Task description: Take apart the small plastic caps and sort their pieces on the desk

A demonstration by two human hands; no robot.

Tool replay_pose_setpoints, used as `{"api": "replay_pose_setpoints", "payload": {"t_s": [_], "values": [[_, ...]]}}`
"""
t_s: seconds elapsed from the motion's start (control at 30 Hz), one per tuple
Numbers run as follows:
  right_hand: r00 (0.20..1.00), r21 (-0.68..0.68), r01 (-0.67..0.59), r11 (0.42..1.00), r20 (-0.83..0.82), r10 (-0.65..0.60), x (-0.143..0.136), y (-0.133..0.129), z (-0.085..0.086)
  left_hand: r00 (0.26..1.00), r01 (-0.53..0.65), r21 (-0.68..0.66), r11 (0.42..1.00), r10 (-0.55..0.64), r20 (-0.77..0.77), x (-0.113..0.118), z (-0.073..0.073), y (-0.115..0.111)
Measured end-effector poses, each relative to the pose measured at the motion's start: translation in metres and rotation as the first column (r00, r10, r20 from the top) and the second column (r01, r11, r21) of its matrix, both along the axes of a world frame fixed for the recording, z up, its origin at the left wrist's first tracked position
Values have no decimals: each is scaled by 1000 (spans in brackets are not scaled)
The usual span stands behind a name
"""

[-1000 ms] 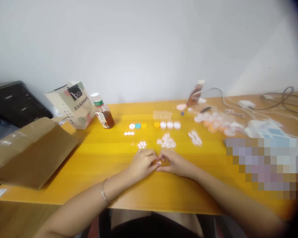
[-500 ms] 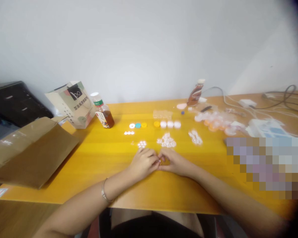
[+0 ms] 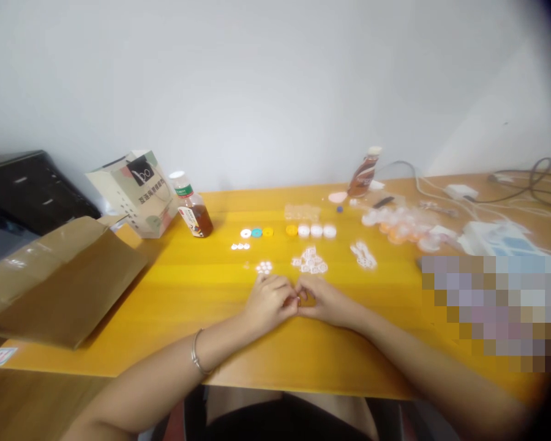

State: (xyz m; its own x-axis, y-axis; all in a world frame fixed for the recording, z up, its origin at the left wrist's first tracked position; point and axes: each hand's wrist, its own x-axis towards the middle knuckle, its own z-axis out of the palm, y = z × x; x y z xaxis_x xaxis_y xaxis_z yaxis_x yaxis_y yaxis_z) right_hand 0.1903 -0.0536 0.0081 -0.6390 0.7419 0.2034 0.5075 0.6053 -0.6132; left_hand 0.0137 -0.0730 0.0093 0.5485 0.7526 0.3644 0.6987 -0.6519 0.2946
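Observation:
My left hand point(image 3: 273, 300) and my right hand point(image 3: 320, 299) meet above the table's near middle, fingertips pinched together. A tiny pale piece shows between them, too small and blurred to name. Just beyond my left hand lies a cluster of small white round pieces point(image 3: 264, 267). Past my right hand is a heap of flat white pieces point(image 3: 310, 262), and farther right a smaller pile of white strip-like pieces point(image 3: 363, 255). Behind these runs a row of round discs: a white one point(image 3: 245, 233), a teal one point(image 3: 256, 233), yellow ones point(image 3: 268, 232) and several white caps point(image 3: 316, 231).
A drink bottle point(image 3: 195, 217) and a paper bag point(image 3: 142, 196) stand back left, near an open cardboard box point(image 3: 73, 288). Another bottle point(image 3: 363, 174) leans at the back right. Clear and orange plastic cups point(image 3: 397, 226), cables point(image 3: 528, 196) and a white packet point(image 3: 496, 239) crowd the right side.
The whole view has shifted very slightly. Both hands keep nearly the same pinched pose against each other, and the pieces on the table lie as before.

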Motion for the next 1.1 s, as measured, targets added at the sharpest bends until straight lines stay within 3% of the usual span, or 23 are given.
{"api": "replay_pose_setpoints", "payload": {"t_s": [0.2,0.43,0.57,0.83,1.1], "values": [[1000,-29,-3,1000,1,3,1,1,0,996,21,66,998,-26,83,-8,3,1],[999,-95,8,995,39,-4,3,-1,8,977,-169,130,977,149,149,-45,9,33],[999,-98,3,995,41,1,3,-2,9,973,-220,124,968,208,103,-57,14,43],[999,-96,2,995,37,1,3,-3,10,976,-216,62,974,218,-17,-62,14,47],[999,-87,-5,996,46,9,4,-2,10,968,-244,67,968,247,-40,-70,14,51]]}}
